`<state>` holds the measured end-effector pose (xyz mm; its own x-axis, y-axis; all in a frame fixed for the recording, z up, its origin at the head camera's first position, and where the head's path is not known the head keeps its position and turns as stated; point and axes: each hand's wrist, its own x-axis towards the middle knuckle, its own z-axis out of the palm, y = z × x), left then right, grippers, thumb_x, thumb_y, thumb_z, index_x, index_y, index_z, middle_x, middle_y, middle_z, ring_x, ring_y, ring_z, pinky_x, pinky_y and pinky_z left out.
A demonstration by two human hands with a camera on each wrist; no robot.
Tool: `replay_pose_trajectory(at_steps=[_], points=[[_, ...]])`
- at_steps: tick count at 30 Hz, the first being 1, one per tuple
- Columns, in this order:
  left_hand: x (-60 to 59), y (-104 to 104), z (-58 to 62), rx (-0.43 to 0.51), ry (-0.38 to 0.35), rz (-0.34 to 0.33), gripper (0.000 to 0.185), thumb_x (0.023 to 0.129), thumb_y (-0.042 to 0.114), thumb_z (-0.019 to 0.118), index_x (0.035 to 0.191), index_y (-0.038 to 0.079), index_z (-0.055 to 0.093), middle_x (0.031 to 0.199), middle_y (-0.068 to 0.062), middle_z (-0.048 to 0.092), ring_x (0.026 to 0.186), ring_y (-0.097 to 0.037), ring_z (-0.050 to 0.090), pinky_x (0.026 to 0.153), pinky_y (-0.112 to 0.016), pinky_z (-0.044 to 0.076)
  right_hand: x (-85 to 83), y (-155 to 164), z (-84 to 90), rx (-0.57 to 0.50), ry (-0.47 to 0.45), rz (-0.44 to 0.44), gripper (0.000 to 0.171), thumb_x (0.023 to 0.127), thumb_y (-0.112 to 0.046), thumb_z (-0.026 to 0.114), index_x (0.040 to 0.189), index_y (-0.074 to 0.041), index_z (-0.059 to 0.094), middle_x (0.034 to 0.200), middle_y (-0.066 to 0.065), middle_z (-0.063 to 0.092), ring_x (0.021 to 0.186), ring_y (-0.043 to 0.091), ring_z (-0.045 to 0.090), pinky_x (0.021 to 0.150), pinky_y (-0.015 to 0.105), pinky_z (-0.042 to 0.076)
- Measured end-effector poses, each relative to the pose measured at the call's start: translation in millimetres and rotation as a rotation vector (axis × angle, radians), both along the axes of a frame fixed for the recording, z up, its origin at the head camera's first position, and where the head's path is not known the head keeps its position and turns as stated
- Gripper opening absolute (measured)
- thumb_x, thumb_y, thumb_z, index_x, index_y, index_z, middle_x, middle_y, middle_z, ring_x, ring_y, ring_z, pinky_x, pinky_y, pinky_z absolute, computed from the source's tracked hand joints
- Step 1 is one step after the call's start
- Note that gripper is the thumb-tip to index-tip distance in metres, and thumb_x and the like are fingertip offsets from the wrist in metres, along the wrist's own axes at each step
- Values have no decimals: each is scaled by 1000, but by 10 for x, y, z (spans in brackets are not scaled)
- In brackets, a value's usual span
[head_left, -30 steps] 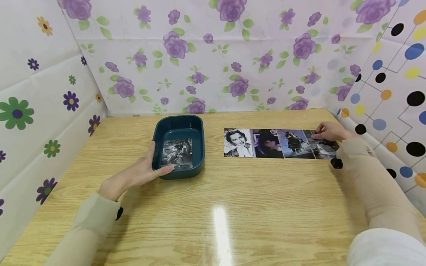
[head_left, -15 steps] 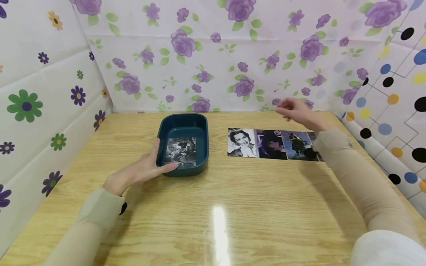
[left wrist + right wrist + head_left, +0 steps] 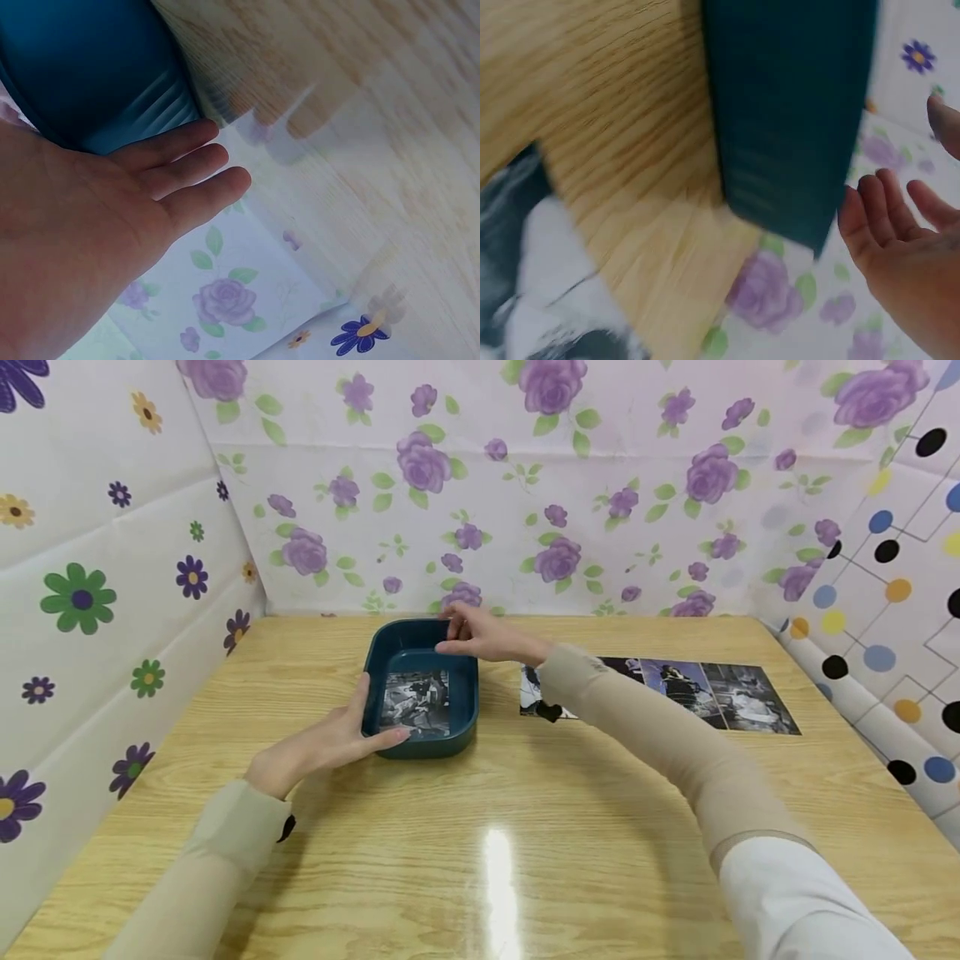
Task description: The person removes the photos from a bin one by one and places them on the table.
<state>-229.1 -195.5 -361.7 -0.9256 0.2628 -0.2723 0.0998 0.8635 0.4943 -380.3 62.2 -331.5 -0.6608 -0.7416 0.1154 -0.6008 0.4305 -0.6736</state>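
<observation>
A dark teal rectangular tray (image 3: pixel 462 731) rests on the table, with a black-and-white photo card (image 3: pixel 415 703) lying in it. My left hand (image 3: pixel 318 745) touches the tray's near left corner, index finger along the left side and thumb at the front rim; its other fingers (image 3: pixel 196 199) look straight beside the wall in the left wrist view. Over the tray's far right side is my right hand (image 3: pixel 487 635), fingers loosely bent and holding nothing. To the right lies a row of several photo cards (image 3: pixel 750 697), partly hidden behind the right forearm.
The wood-grain table (image 3: pixel 420 852) reaches back to a flowered wall covering (image 3: pixel 510 518). A flower-print sheet (image 3: pixel 135 610) stands at the left and a dotted one (image 3: pixel 885 635) at the right. A bright glare streak crosses the front of the table.
My right hand has left the rightmost photo card, lifted and moved left over the row to the tray. The left hand stays at the tray's corner. The view has shifted slightly.
</observation>
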Motion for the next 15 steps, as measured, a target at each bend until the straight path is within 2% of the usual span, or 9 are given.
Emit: replay_pose_trajectory(at_steps=[3, 5, 10, 15], points=[[3, -10, -1, 3, -3, -3, 119, 84, 76, 46, 148, 10, -30, 156, -35, 9, 142, -50, 22, 114, -61, 25, -29, -220, -50, 143, -20, 48, 64, 93, -33, 64, 142, -4, 33, 123, 21, 51, 105, 28, 53, 90, 36, 45], [3, -13, 0, 5, -2, -5, 119, 85, 76, 46, 148, 11, -31, 156, -35, 9, 142, -50, 22, 114, -61, 25, -50, -334, -67, 287, -4, 73, 72, 92, -38, 64, 144, -3, 29, 131, 21, 46, 115, 27, 49, 96, 37, 43], [-9, -12, -14, 15, -5, -2, 119, 84, 76, 47, 148, 12, -30, 157, -33, 7, 143, -49, 21, 114, -61, 24, -69, -539, -68, 583, 10, 99, 81, 88, -45, 68, 145, -3, 27, 138, 17, 38, 126, 27, 41, 106, 40, 37], [-3, -17, -17, 23, -4, 4, 119, 84, 77, 47, 149, 13, -30, 158, -31, 7, 144, -48, 22, 115, -60, 24, -90, -644, -100, 767, 55, 95, 90, 85, -53, 67, 149, -6, 24, 147, 16, 29, 139, 30, 29, 113, 42, 31]])
